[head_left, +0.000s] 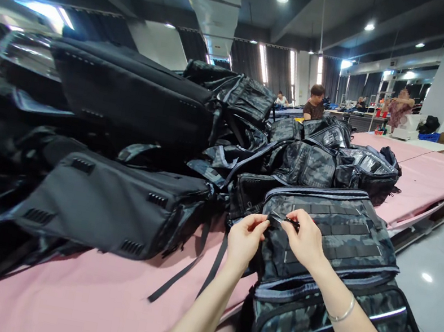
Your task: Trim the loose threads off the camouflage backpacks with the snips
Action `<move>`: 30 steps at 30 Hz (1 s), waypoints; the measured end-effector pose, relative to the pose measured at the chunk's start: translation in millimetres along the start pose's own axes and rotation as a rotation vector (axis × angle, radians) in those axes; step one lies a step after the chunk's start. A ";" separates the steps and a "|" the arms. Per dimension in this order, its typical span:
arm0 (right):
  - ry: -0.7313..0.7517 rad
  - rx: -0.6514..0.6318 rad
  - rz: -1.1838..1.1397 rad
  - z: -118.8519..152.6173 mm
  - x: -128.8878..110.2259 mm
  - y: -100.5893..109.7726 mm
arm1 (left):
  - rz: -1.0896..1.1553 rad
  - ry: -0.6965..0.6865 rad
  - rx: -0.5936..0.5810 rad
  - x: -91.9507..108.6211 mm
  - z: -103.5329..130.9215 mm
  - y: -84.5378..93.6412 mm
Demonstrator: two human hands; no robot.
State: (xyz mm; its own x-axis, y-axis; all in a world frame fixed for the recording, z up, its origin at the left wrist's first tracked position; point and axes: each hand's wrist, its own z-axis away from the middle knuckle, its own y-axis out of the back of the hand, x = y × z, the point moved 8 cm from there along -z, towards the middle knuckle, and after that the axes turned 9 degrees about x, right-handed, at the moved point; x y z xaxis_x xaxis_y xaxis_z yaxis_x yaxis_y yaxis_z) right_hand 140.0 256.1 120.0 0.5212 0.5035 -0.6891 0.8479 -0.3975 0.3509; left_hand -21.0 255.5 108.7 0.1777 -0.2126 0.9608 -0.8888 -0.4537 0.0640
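The right hand [306, 243] holds a small metal tool [292, 223] with black handle; the left hand [243, 241] is pinched narrow at its tip, on what I cannot tell. Below is the camouflage fabric backpack [346, 252] with flat webbing rows [343, 229], at the pink worktop's [95, 298] edge. Behind, an open bag [382, 185] contains shiny clear plastic [373, 161].
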 end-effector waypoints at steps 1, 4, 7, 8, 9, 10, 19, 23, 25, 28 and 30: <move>0.026 -0.006 0.012 0.0 -2.8 -0.1 | -0.019 -0.014 -0.002 1.4 -0.1 0.3; 0.071 0.006 0.039 -1.2 -5.8 1.0 | -0.080 -0.054 -0.007 4.2 0.0 1.1; 0.100 0.016 0.059 -2.3 -5.0 1.3 | -0.133 -0.086 -0.018 5.3 0.1 0.5; 0.111 0.017 0.061 -2.5 -4.7 1.3 | -0.142 -0.091 -0.018 5.3 0.0 0.3; 0.119 0.019 0.058 -2.6 -4.4 1.4 | -0.139 -0.084 -0.016 4.6 -0.3 0.4; 0.124 0.023 0.050 -2.7 -4.0 1.8 | -0.123 -0.068 -0.013 3.4 -0.6 0.5; 0.117 0.091 0.030 -4.5 -0.8 8.8 | 0.024 0.077 -0.038 -2.9 2.2 -2.0; 0.171 0.085 0.109 -3.9 -2.9 8.4 | 0.046 0.094 -0.051 -3.5 2.4 -1.4; 0.196 0.073 0.128 -3.4 -3.7 7.8 | 0.052 0.099 -0.054 -4.3 1.9 -1.0; 0.237 0.047 0.136 -3.3 -4.9 6.9 | 0.056 0.104 -0.059 -5.0 1.3 -0.6; 0.262 0.027 0.121 -3.7 -5.5 6.3 | 0.058 0.110 -0.071 -5.0 1.1 -0.6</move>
State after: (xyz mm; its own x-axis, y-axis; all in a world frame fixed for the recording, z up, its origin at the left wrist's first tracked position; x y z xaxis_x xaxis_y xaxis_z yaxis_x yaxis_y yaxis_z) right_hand 142.9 253.6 128.4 0.6285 0.6312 -0.4545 0.7771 -0.4850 0.4011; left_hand -20.9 255.8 103.6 0.0816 -0.1383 0.9870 -0.9244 -0.3807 0.0231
